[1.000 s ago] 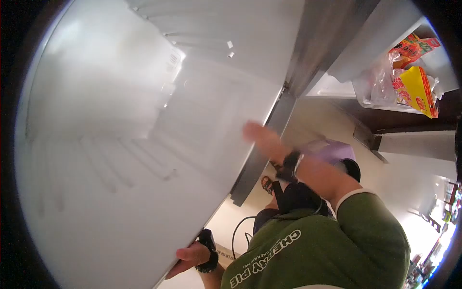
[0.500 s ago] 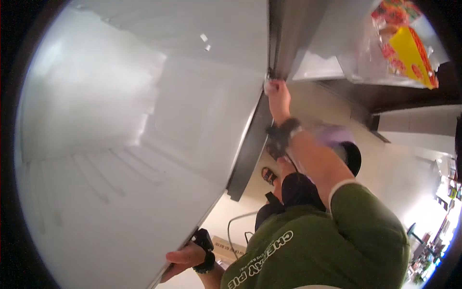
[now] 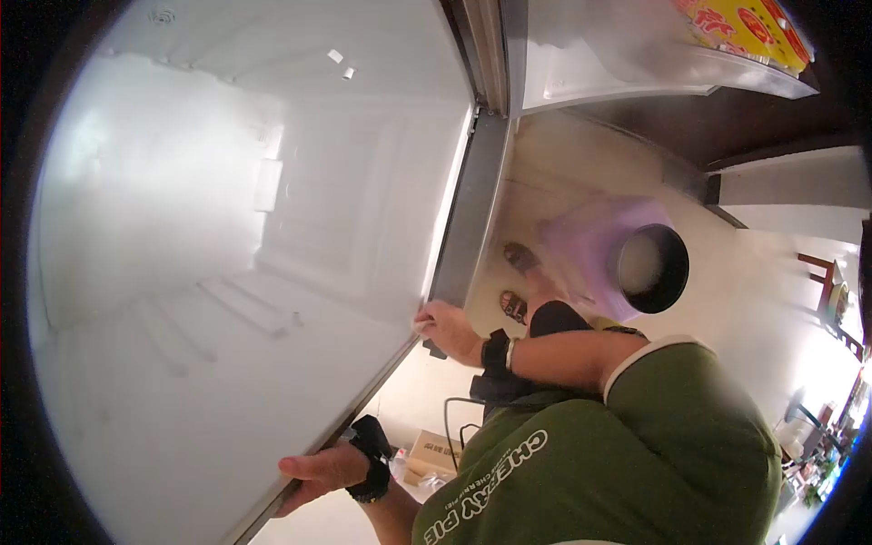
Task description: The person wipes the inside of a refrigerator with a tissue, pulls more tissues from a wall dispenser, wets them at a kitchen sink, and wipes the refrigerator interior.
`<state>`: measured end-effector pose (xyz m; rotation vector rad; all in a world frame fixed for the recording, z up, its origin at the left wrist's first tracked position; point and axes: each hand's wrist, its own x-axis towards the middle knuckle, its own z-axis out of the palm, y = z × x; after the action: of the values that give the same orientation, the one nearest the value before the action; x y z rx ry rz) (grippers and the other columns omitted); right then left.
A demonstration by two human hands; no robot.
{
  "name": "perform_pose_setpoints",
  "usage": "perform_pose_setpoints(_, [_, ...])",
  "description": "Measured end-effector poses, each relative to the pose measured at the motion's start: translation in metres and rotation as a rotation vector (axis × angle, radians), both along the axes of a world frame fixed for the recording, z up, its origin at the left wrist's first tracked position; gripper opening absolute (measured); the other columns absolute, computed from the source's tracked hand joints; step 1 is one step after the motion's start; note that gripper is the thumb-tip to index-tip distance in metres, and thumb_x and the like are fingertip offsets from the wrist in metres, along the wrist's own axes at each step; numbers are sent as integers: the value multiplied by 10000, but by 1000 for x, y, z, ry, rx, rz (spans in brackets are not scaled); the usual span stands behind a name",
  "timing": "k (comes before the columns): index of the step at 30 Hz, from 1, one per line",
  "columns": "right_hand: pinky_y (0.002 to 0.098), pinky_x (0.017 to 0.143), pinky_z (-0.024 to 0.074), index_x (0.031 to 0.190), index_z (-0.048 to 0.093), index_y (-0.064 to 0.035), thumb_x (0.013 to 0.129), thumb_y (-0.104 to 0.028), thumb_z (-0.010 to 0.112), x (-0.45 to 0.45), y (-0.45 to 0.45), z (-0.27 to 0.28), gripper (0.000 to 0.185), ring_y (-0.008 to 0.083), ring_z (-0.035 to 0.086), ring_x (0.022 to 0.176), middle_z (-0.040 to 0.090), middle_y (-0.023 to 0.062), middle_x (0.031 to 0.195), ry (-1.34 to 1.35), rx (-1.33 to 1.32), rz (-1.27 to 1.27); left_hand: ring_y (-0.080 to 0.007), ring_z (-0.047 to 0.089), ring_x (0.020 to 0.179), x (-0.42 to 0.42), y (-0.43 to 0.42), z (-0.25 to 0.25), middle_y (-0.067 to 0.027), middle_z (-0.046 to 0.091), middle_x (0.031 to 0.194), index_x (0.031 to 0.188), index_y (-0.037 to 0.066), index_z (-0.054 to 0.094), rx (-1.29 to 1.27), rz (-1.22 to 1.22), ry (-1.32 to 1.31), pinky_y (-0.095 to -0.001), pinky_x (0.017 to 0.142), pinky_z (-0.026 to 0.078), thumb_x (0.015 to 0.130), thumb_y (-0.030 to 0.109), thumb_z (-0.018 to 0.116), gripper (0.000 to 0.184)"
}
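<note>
A white refrigerator compartment [image 3: 354, 200] with ribbed walls fills the left of the view. My right hand [image 3: 451, 331] is closed at its front edge, fingertips pressed to the rim. A small pale bit shows at those fingertips, too small to name. Lower down, my left hand [image 3: 329, 470] grips the same edge, with the thumb on the inner side and the other fingers partly hidden behind. Both wrists wear black bands. Along the upper part of the opening runs a dark grey frame strip [image 3: 468, 213].
A clear door bin [image 3: 727, 68] with yellow and red packages [image 3: 749, 27] hangs at upper right. On the floor stands a purple stool [image 3: 581, 241] bearing a black pot [image 3: 679, 272] of cloudy liquid. A cardboard box [image 3: 431, 454] and a dark cable [image 3: 447, 413] lie near my left arm.
My right hand has slid down along the refrigerator's edge, from beside the upper corner toward my left hand. My left hand keeps its hold. The view has shifted, showing the stool and pot more fully.
</note>
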<state>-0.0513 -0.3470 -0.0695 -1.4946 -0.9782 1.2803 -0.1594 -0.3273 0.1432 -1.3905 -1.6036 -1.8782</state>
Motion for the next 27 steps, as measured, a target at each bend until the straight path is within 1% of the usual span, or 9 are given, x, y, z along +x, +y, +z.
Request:
perform_pose_setpoints(3, [380, 682, 472, 824, 574, -16, 816, -176, 584, -16, 5, -43, 160, 259, 598, 775, 591, 155, 834, 216, -54, -211, -297, 395, 1133, 0, -2, 4, -249, 261, 1310, 1317, -22, 119, -25, -2, -4, -444, 894, 403, 828, 295, 588, 748])
perform_pose_setpoints(6, [343, 646, 475, 823, 580, 26, 801, -162, 602, 59, 64, -20, 191, 249, 606, 719, 614, 159, 776, 29, -130, -434, -298, 386, 1154, 6, -3, 0, -254, 260, 1327, 1340, -21, 80, -85, 84, 181, -432, 897, 404, 844, 272, 567, 754])
perform_pose_setpoints(7, [340, 634, 477, 814, 597, 26, 798, -164, 597, 75, 78, -17, 190, 248, 603, 674, 614, 172, 734, -81, 37, -588, -297, 386, 1156, 6, -3, 0, -254, 262, 1328, 1342, -22, 75, -81, 85, 195, -430, 896, 405, 849, 270, 560, 751])
perform_pose_setpoints(12, [333, 646, 481, 821, 623, -1, 777, -188, 599, 34, 40, -36, 193, 249, 624, 700, 624, 186, 764, 24, -172, -223, -295, 391, 1147, 8, 1, 1, -255, 271, 1322, 1336, -39, 72, -14, -26, 40, -429, 887, 407, 861, 282, 540, 740])
perform_pose_setpoints(15, [293, 610, 467, 837, 635, -3, 789, -163, 625, 7, 21, -20, 167, 142, 594, 676, 630, 84, 709, -113, -141, -321, -287, 403, 1128, 8, 1, 2, -242, 290, 1308, 1331, -46, 77, -32, -40, 16, -422, 880, 411, 859, 289, 539, 740])
perform_pose_setpoints(16, [297, 611, 463, 850, 642, -11, 805, -177, 611, 13, 29, -19, 175, 135, 585, 667, 628, 85, 703, 69, -270, -305, -283, 408, 1121, 6, 0, 3, -235, 298, 1303, 1330, -47, 78, -51, -42, 16, -418, 877, 412, 858, 288, 538, 739])
perform_pose_setpoints(20, [333, 638, 469, 874, 643, -16, 820, -198, 594, 60, 64, -6, 197, 226, 599, 660, 629, 157, 736, -72, -129, -492, -273, 425, 1100, 13, -3, 7, -222, 324, 1281, 1335, -34, 78, -63, 19, 41, -411, 867, 423, 847, 296, 543, 750])
perform_pose_setpoints(23, [328, 644, 473, 864, 641, -12, 807, -201, 608, 23, 28, -20, 200, 229, 595, 659, 628, 155, 742, -149, -143, -220, -269, 427, 1099, 24, 0, 8, -224, 309, 1291, 1344, -18, 74, -46, 0, -6, -404, 859, 431, 844, 304, 542, 756])
perform_pose_setpoints(27, [311, 617, 473, 838, 636, -8, 797, -197, 610, 29, 37, -12, 195, 153, 573, 643, 615, 131, 710, 81, -261, -356, -316, 415, 1120, 7, 0, 7, -248, 273, 1307, 1357, 34, 104, -55, -14, 69, -423, 840, 444, 846, 316, 551, 735])
